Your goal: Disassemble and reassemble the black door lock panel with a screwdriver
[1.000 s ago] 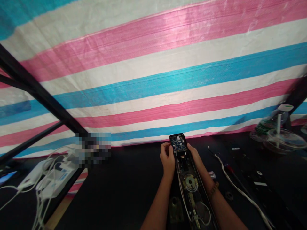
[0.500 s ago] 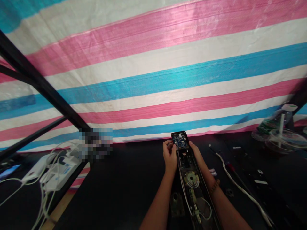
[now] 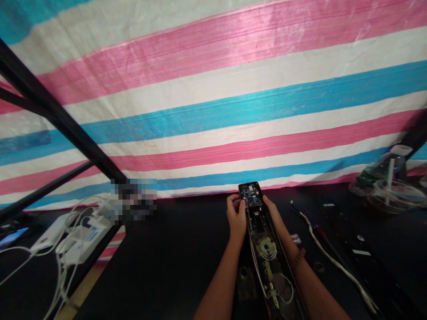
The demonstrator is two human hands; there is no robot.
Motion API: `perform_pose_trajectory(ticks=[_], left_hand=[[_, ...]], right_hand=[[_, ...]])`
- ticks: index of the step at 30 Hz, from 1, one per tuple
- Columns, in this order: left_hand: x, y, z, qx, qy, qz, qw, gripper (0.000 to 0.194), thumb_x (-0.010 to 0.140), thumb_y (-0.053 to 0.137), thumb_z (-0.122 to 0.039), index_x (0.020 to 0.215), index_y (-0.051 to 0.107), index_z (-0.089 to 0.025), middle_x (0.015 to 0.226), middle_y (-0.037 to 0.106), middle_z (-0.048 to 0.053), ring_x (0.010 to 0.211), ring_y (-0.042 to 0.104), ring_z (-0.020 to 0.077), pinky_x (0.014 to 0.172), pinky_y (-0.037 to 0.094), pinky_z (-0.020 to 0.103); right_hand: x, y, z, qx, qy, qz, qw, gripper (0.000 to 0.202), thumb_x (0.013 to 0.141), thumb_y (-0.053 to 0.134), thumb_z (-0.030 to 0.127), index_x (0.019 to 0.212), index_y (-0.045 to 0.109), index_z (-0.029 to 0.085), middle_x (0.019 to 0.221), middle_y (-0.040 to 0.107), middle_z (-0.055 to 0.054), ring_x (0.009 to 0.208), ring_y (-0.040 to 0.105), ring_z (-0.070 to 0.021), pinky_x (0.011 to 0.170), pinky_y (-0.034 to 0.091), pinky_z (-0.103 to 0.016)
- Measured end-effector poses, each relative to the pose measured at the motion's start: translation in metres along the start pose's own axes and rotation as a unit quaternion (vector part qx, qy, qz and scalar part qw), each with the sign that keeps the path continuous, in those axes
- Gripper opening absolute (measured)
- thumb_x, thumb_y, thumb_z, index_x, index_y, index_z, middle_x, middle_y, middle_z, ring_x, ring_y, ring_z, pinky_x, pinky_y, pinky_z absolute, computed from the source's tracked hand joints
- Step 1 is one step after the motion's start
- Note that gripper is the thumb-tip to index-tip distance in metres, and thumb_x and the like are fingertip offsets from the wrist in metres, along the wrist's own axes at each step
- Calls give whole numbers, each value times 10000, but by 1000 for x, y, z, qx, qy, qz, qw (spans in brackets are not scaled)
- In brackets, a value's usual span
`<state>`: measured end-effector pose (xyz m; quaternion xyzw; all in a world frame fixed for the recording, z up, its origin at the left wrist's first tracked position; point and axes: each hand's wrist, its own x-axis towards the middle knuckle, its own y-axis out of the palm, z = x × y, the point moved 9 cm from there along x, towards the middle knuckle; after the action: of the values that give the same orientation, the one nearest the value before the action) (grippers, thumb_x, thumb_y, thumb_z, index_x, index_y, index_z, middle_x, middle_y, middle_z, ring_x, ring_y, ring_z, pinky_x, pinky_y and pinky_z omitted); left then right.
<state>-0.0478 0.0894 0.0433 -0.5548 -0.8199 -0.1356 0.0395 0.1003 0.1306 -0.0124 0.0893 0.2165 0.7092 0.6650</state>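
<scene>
A long black open housing (image 3: 259,222) lies lengthwise between my forearms, its far end near the striped sheet. At that far end sits a blue circuit board (image 3: 251,196). Further down the housing show a round metal part (image 3: 267,248), brass-coloured fittings (image 3: 271,284) and a thin looped wire. My left hand (image 3: 236,215) grips the housing's left edge beside the board, thumb on the rim. My right hand (image 3: 271,211) holds the opposite edge, its fingers mostly hidden behind the housing.
Right of my arm lie a whitish cable (image 3: 328,255), a long black panel (image 3: 362,252), a plastic bottle (image 3: 370,171) and a lidded cup (image 3: 390,195). Power strips (image 3: 83,244) with white cables are at left, near a black metal frame (image 3: 80,140). A striped sheet (image 3: 233,111) hangs behind.
</scene>
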Motion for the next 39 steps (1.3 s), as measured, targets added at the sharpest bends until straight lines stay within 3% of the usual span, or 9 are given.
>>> perform_pose_trajectory(ticks=[7, 14, 18, 21, 24, 28, 33, 39], left_hand=[[3, -1, 9, 5, -15, -4, 1000, 218, 875, 597, -331, 1053, 547, -217, 916, 706, 43, 843, 703, 191, 775, 541, 309], [5, -1, 18, 11, -44, -2, 999, 229, 881, 583, -353, 1066, 549, -222, 950, 719, 54, 862, 709, 197, 786, 542, 319], [7, -3, 27, 22, -70, -4, 997, 343, 877, 585, -335, 1199, 531, -229, 889, 725, 34, 805, 703, 191, 746, 536, 310], [8, -4, 32, 32, -87, -1, 996, 395, 872, 585, -321, 1252, 540, -223, 893, 733, 38, 781, 699, 191, 735, 534, 312], [10, -3, 33, 35, -88, 8, 995, 407, 875, 580, -315, 1272, 560, -229, 957, 741, 47, 838, 704, 196, 786, 537, 320], [12, 0, 32, 36, -80, 16, 996, 407, 884, 557, -298, 1285, 570, -231, 1021, 733, 56, 923, 701, 203, 845, 539, 333], [16, -3, 34, 46, -61, 5, 997, 336, 856, 557, -237, 1182, 627, -200, 1219, 685, 87, 1169, 625, 212, 1057, 449, 354], [17, -6, 41, 61, -62, 7, 996, 337, 853, 552, -222, 1175, 647, -195, 1211, 698, 91, 1148, 639, 224, 1062, 450, 383]], right_hand=[[-1, -2, 1, -15, 11, -7, 1000, 556, 681, 695, 711, 807, 737, 171, 719, 746, -47, 726, 688, -254, 671, 508, -323], [2, -9, 11, -64, -35, -49, 996, 510, 689, 698, 674, 790, 727, 175, 696, 736, -26, 700, 662, -235, 667, 505, -312], [6, -11, 12, -61, -65, -52, 995, 460, 665, 732, 617, 822, 739, 185, 838, 765, -42, 849, 676, -261, 783, 524, -330], [8, -14, 11, -55, -78, -59, 994, 477, 675, 746, 554, 992, 753, 198, 1030, 766, -53, 987, 676, -266, 875, 521, -340], [7, -13, 11, -38, -82, -52, 995, 510, 703, 745, 505, 1124, 734, 217, 1133, 750, -52, 1059, 675, -265, 916, 525, -353], [2, -11, 16, -27, -91, -49, 994, 461, 709, 758, 461, 1100, 761, 217, 1172, 746, -63, 1127, 659, -289, 946, 530, -371], [3, -14, 16, -30, -96, -62, 993, 469, 674, 778, 423, 1095, 769, 217, 1171, 748, -66, 1111, 667, -292, 956, 528, -388], [8, -14, 10, -37, -91, -53, 994, 426, 657, 771, 410, 1022, 785, 191, 1069, 775, -75, 1020, 693, -283, 934, 523, -401]])
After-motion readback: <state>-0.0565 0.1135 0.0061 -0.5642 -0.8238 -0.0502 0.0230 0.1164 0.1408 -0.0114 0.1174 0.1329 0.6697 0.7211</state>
